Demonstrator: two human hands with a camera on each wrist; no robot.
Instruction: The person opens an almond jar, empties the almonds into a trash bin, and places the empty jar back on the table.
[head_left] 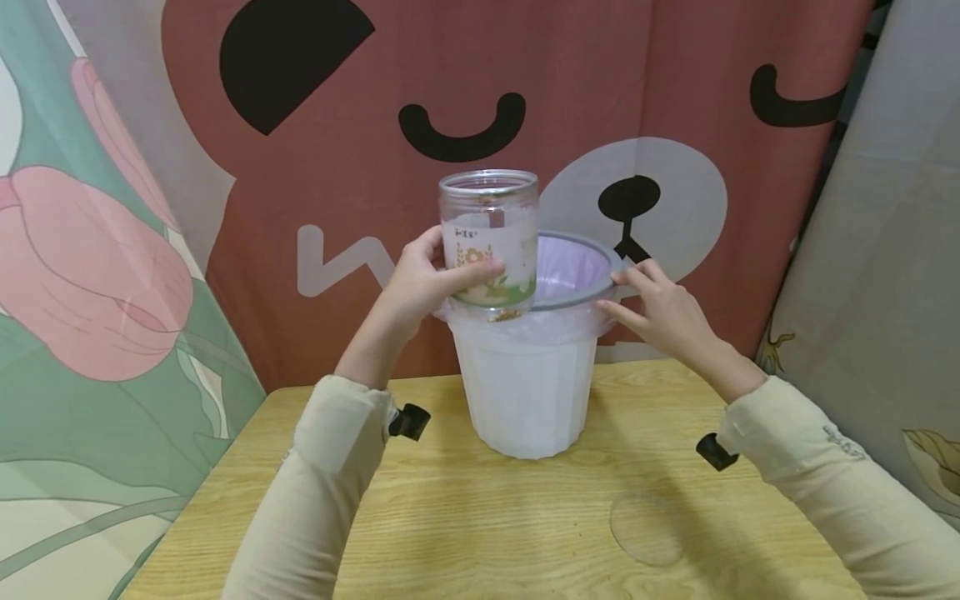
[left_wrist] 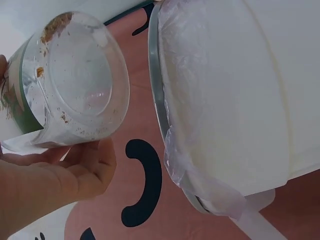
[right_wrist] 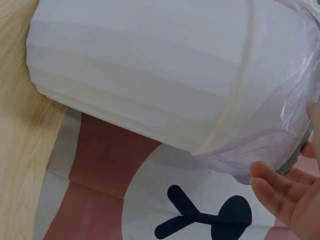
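Note:
My left hand (head_left: pixel 431 279) holds a clear plastic jar (head_left: pixel 491 242), thumb across its printed label. The jar is upright and has no lid on; its metal-coloured top ring shows. Brown crumbs cling near the jar's base (left_wrist: pixel 82 75) in the left wrist view. Just behind it stands a white trash can (head_left: pixel 528 392) with a grey rim ring (head_left: pixel 577 297) and a thin purple liner bag (head_left: pixel 562 262) folded over the edge. On the can's right side, my right hand (head_left: pixel 660 308) pinches the rim between thumb and fingers, the fingertips (right_wrist: pixel 265 175) right at the liner.
A clear round disc (head_left: pixel 647 527) lies on the wooden table (head_left: pixel 450 517), right of the can and nearer to me. A few tiny crumbs lie beside it. A curtain with a brown bear print (head_left: pixel 337 183) hangs close behind the table, with more printed cloth at both sides.

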